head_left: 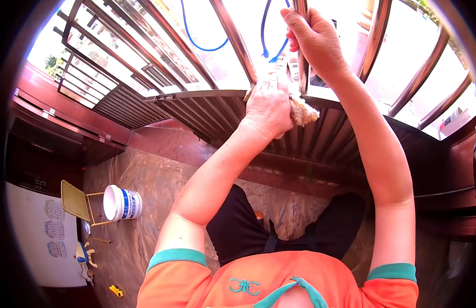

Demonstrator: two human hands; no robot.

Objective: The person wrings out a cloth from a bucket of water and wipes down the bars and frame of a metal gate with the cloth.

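Observation:
My left hand (269, 106) presses a crumpled, tan-and-white cloth (303, 111) onto the ledge (222, 93) at the foot of the window bars. Its fingers are folded over the cloth, and part of the cloth hangs out on the right. Higher up, my right hand (318, 45) is wrapped around a shiny upright metal bar (302, 72), thumb near the top. Behind the bars a blue cord (265, 31) loops down close to my left hand. Some pale items beyond the ledge are washed out by glare.
Slatted panelling (212, 115) runs below the ledge. On the marbled floor (151, 169) at left, a white bucket (115, 203) with blue print lies by a folding chair (75, 201). A small yellow toy (116, 291) lies lower left. Dark cabinets (448, 179) flank the right side.

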